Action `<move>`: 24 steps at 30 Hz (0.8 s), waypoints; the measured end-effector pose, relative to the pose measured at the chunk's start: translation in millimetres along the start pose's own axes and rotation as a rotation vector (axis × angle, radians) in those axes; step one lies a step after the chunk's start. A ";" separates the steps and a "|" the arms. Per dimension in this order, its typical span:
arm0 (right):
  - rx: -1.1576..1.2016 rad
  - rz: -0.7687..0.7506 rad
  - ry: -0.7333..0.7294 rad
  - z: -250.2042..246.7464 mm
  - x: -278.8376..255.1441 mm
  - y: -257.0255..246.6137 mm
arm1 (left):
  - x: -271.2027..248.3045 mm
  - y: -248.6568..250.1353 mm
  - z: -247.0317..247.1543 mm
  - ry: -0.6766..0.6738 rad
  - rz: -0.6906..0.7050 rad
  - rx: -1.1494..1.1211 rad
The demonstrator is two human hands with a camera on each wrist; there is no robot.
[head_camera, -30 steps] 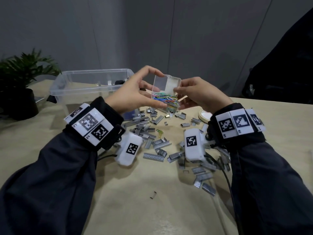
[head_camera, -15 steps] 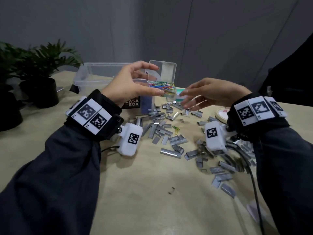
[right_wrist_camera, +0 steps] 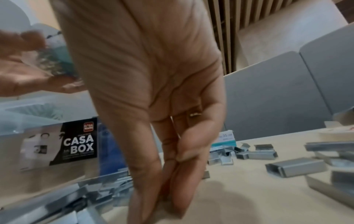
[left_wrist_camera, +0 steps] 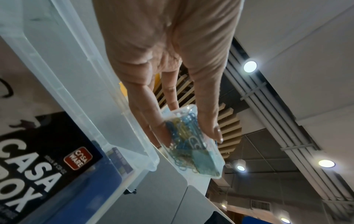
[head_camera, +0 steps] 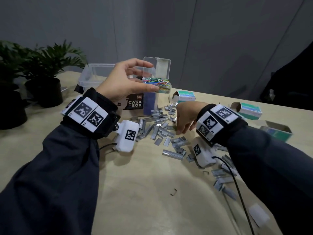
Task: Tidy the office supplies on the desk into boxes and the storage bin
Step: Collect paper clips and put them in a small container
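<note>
My left hand [head_camera: 152,77] holds a small clear plastic box [head_camera: 157,85] of coloured paper clips above the desk, thumb under its base and fingers at the raised lid. In the left wrist view the box [left_wrist_camera: 191,145] sits between thumb and fingers. My right hand [head_camera: 182,130] points down into the scattered strips of silver staples [head_camera: 159,129]. Its fingertips [right_wrist_camera: 153,207] come together on the desk at a small yellow-green clip. The fingers hide whether they grip it.
A clear storage bin [head_camera: 94,72] with a "CASA BOX" label stands behind the left hand. Three open teal staple boxes [head_camera: 186,96] [head_camera: 249,110] [head_camera: 276,131] lie at the right. Potted plants [head_camera: 45,65] stand far left. A black cable [head_camera: 237,184] trails along the right forearm.
My right hand let go of the clip box and dropped onto the staples on the desk. The left hand kept the box, lifting it a little.
</note>
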State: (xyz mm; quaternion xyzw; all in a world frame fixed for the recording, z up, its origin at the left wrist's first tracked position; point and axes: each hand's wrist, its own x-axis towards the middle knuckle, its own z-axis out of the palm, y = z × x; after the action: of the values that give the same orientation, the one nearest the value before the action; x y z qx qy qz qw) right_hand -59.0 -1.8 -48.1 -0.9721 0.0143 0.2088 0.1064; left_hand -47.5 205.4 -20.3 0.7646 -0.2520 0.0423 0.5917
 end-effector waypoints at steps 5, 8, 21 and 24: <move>-0.018 0.002 -0.030 -1.3 3.8 -2.8 | -1.7 1.4 -9.2 -0.013 -0.001 0.003; 0.019 0.016 -0.037 0.0 6.3 -2.6 | -3.9 4.6 -20.1 -0.012 0.017 0.001; 0.071 0.034 -0.083 -6.3 15.9 -2.4 | -2.5 -2.8 -34.6 -0.012 0.001 -0.022; -0.018 0.033 -0.041 -7.0 12.7 3.6 | -1.1 -4.0 -33.1 -0.017 -0.004 -0.032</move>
State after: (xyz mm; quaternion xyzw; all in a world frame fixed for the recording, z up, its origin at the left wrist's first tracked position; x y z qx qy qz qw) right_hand -44.8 -6.6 -47.8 -0.9681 0.0260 0.2305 0.0944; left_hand -39.0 237.2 -14.5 0.7557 -0.2561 0.0306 0.6020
